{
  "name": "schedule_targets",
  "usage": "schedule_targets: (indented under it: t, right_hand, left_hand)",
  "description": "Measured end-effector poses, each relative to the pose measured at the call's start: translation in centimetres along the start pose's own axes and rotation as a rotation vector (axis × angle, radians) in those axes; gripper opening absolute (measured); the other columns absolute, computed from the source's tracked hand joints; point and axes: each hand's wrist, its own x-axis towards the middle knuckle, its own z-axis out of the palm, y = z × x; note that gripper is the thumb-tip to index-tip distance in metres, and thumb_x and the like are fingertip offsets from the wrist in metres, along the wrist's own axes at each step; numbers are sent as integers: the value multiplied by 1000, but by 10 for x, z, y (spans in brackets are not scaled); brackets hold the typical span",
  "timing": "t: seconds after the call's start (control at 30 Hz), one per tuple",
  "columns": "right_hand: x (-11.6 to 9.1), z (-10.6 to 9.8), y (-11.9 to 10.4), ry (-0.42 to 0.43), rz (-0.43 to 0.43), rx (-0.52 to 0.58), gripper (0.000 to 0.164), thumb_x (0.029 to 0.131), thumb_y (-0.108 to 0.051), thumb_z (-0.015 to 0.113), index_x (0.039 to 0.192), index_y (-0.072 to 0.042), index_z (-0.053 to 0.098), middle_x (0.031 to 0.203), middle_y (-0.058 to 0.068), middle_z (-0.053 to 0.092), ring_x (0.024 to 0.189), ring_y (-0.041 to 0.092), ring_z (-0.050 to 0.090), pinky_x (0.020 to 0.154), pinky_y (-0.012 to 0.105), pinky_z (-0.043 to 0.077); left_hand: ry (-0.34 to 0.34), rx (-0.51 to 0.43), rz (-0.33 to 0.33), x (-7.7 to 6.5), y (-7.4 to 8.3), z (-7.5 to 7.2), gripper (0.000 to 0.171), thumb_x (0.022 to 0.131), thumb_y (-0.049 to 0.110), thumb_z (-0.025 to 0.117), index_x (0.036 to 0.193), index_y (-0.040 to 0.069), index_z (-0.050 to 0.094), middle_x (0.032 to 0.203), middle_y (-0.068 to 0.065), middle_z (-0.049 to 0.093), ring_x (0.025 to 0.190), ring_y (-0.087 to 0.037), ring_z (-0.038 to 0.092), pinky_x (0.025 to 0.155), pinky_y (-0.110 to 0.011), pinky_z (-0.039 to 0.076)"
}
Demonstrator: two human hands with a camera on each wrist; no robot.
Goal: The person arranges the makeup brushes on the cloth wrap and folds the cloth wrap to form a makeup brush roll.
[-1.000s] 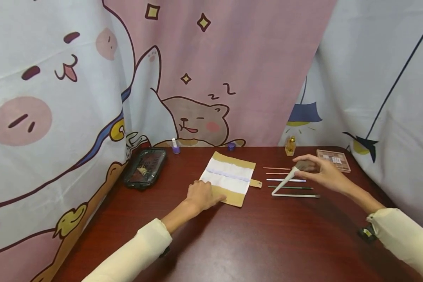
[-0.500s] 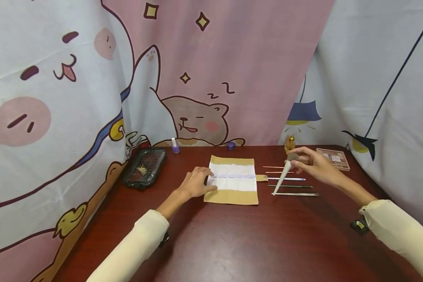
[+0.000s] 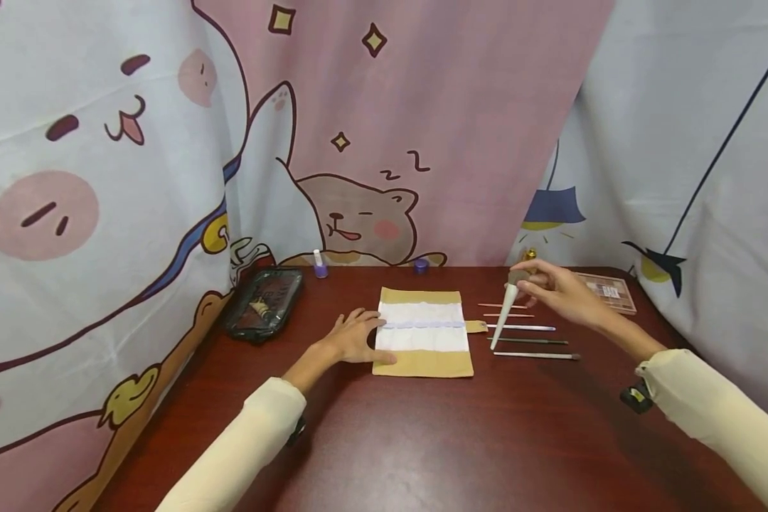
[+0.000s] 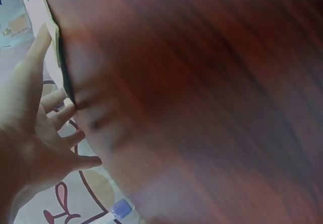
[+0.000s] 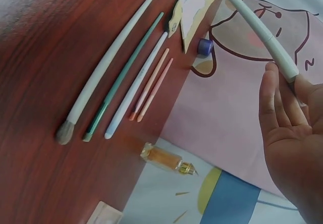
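A fabric brush roll, tan with a white pocketed middle, lies unfolded on the dark red table, its strap pointing right. My left hand is at its left edge, fingers spread and thumb over the near left corner; the left wrist view shows the thumb across the edge. My right hand pinches a makeup brush near its bristle end, the white handle slanting down to the left. The fingers cover part of the bristles. Below it lie several slim brushes in a row, with white, green and pinkish handles.
A black tray with a small item inside stands at the left. Along the back are a purple nail polish bottle, a purple jar and a gold perfume bottle. A palette lies at the right, before the patterned curtain.
The brush roll has turned from slanted to square with the table. My left hand has shifted from its near corner to its left edge. My right hand has moved left with the makeup brush.
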Motion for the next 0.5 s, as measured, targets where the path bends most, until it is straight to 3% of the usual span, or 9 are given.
schedule_targets:
  t: [0.13, 0.27, 0.5]
  right_hand:
    - [5, 1, -5, 13, 23, -34, 34, 106, -7, 60, 139, 1, 56, 104, 23, 76, 77, 17, 76, 68, 33, 61]
    - [11, 4, -10, 24, 19, -30, 35, 105, -7, 61, 139, -1, 57, 105, 22, 76, 81, 14, 75, 69, 32, 61]
    - [28, 14, -15, 11, -19, 3, 36, 103, -3, 62, 139, 0, 59, 102, 23, 75, 85, 11, 74, 69, 34, 62]
  left_hand:
    - [20, 20, 17, 1, -1, -4, 93, 78, 77, 73, 148, 17, 58, 156, -8, 48, 150, -33, 33, 117, -70, 23]
    - [18, -19, 27, 6, -7, -9, 93, 80, 71, 76, 151, 15, 54, 161, -9, 43, 152, -35, 29, 118, -70, 22]
    - [-81, -34, 18, 8, -17, -11, 105, 77, 73, 78, 161, 21, 42, 171, -1, 28, 158, -39, 14, 119, -71, 14]
